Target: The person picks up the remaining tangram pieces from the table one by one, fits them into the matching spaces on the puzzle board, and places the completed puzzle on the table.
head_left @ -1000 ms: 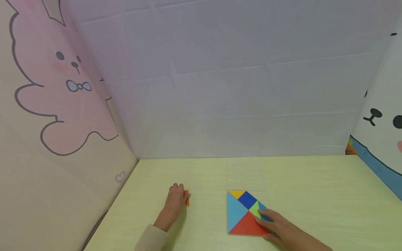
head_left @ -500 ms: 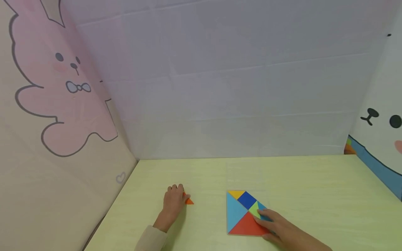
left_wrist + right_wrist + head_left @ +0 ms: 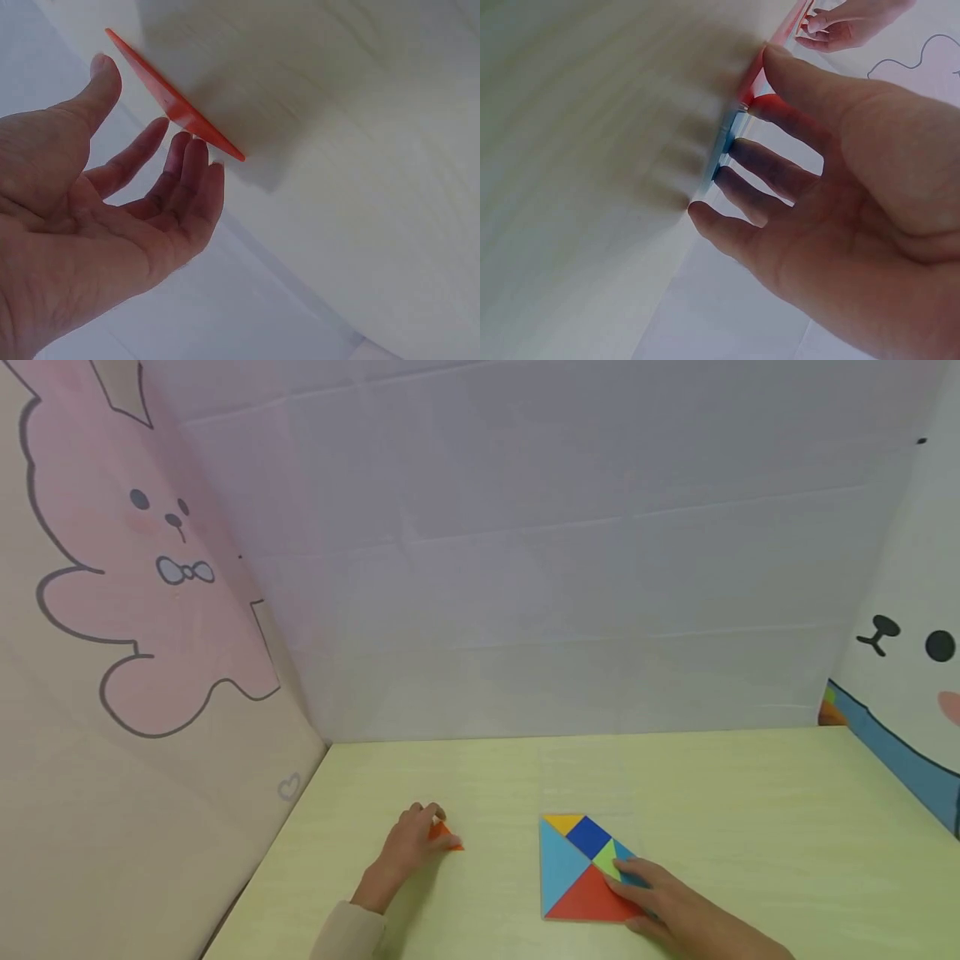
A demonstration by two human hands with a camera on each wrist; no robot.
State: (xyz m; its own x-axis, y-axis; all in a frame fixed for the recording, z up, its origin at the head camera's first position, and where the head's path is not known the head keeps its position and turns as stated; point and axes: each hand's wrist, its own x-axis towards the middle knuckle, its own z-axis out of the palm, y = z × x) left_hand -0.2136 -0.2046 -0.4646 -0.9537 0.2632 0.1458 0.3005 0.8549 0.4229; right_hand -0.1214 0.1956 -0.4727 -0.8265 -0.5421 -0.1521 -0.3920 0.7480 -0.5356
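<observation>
An orange triangular tangram piece (image 3: 439, 831) lies on the table in front of my left hand (image 3: 408, 843). In the left wrist view, the fingertips of that hand touch or nearly touch the near edge of the triangle (image 3: 169, 101), and the thumb stands apart from it. My right hand (image 3: 671, 897) rests on the lower right part of a tangram. Its visible pieces are a large light blue triangle (image 3: 558, 870), a red triangle (image 3: 588, 900), a dark blue square (image 3: 588, 837), a yellow piece (image 3: 564, 822), a green piece (image 3: 606, 862) and a partly covered blue piece (image 3: 624, 853).
The pale yellow-green table (image 3: 750, 810) ends at a whitish cloth wall (image 3: 525, 610). Side cloths with a pink rabbit (image 3: 172, 610) and a white animal face (image 3: 907, 643) stand left and right. A faint rectangular outline (image 3: 585, 789) shows behind the tangram.
The orange triangle has turned on the table beside my left hand. That hand has shifted slightly, and its thumb and fingers have spread. My right hand has stayed on the tangram.
</observation>
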